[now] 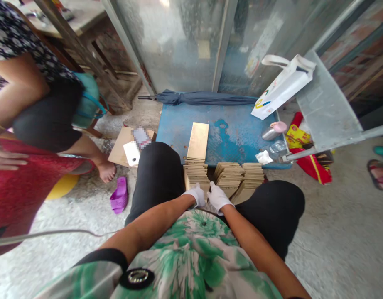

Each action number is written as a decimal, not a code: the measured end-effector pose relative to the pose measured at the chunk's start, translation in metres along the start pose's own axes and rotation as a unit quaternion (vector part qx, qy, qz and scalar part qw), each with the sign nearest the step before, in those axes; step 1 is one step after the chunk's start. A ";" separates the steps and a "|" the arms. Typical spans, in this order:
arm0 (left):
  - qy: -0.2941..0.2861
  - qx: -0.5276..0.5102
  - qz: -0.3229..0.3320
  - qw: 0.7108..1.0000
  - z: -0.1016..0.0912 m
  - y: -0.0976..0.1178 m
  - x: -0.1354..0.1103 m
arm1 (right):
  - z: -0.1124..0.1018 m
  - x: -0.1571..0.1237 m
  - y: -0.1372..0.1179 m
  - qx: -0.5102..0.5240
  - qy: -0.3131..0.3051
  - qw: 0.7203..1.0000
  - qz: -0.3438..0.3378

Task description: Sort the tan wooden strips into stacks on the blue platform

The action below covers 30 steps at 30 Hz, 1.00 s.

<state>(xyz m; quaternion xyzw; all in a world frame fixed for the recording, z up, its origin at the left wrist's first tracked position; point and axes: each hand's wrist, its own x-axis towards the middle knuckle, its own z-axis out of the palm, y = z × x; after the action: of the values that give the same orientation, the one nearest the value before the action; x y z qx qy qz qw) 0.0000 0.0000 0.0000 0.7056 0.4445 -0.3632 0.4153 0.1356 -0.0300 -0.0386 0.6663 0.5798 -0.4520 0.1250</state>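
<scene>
Co-worker (pixel 32 89): seated at the far left, one hand over red fabric (pixel 23 187).
Slipper (pixel 119 196): purple, alone on the floor, left of the wearer's knees.
Carton (pixel 117 146): beyond the slipper, a white item (pixel 131 153) on top.
Table (pixel 233 145): low, blue and worn; a furled umbrella (pixel 210 98) lies along its far edge.
Left stack (pixel 196 171): thin tan boards, between the knees at the near edge; one loose board (pixel 198 140) lies flat just beyond.
Left hand (pixel 196 195): white glove, fingers bent at the stack's near end; cannot tell whether it grips a board.
Right hand (pixel 219 197): white glove, just right of the other, forefinger extended; grip cannot be told.
Middle stack (pixel 228 175): beyond the right hand, fanned.
Right stack (pixel 253 173): beside the middle one.
Flask (pixel 274 130): at the table's right end.
Bag (pixel 282 90): white, tilted, far right corner.
</scene>
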 end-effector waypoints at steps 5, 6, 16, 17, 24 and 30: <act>0.002 0.004 0.003 1.000 0.004 -0.002 0.006 | 0.001 0.001 -0.001 0.007 0.004 1.000 0.013; 0.005 0.005 0.006 1.000 0.004 -0.002 0.006 | 0.001 0.002 -0.001 0.008 0.004 1.000 0.014; 0.012 0.011 0.007 1.000 0.003 -0.001 0.006 | -0.001 0.006 -0.002 0.010 -0.008 1.000 0.019; 0.011 0.011 0.005 1.000 0.003 -0.001 0.006 | -0.001 0.006 -0.002 0.008 -0.010 1.000 0.018; 0.014 0.001 -0.016 1.000 0.003 0.001 0.008 | -0.003 0.003 -0.004 -0.018 -0.023 1.000 0.008; 0.020 -0.016 -0.029 0.999 0.002 0.002 0.005 | -0.007 -0.007 -0.008 -0.058 -0.034 0.998 -0.005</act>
<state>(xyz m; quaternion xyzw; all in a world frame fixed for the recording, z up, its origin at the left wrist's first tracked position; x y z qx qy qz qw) 0.0034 -0.0004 -0.0046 0.6928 0.4790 -0.3536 0.4070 0.1320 -0.0276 -0.0268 0.6396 0.6037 -0.4405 0.1803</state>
